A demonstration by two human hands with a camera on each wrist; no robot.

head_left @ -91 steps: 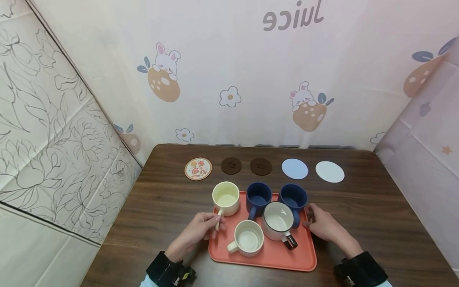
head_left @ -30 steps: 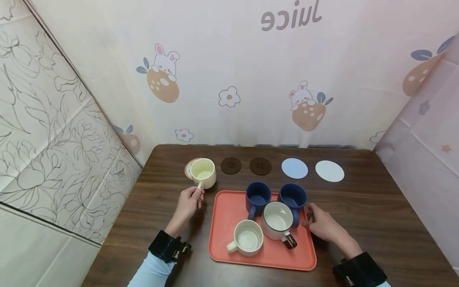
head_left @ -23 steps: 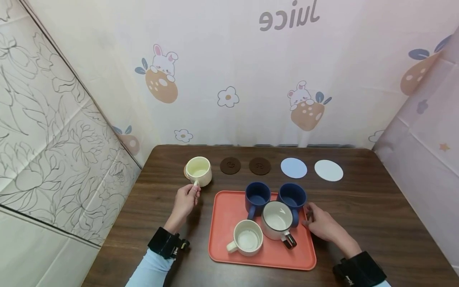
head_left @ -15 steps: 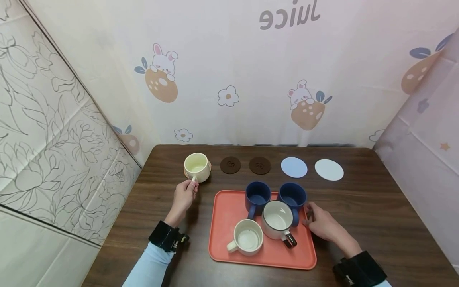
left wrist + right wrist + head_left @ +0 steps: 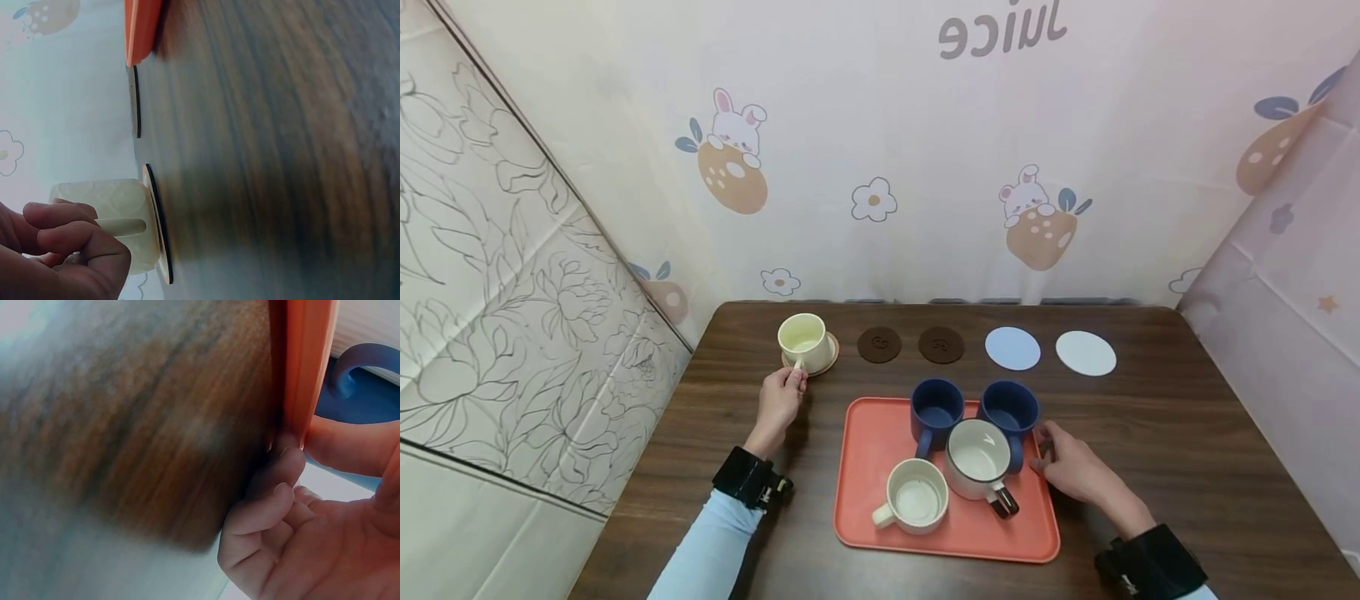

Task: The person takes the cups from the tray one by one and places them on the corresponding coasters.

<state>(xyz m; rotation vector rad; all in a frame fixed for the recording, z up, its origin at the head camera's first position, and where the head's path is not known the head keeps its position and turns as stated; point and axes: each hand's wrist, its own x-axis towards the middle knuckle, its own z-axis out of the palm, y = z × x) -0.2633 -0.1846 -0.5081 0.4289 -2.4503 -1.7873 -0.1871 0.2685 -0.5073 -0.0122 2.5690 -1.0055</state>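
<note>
My left hand pinches the handle of a cream mug that stands on the round printed coaster at the table's back left. My right hand grips the right edge of the orange tray, thumb on top and fingers under the rim. On the tray stand two navy mugs, a white mug with a dark handle and a cream mug.
Along the back of the dark wooden table lie two brown coasters, a pale blue coaster and a white coaster. Patterned cloth walls stand close behind and on both sides.
My left hand lifted the cream mug off the tray, carried it to the back left and set it down on the printed coaster. The right hand stayed on the tray's edge.
</note>
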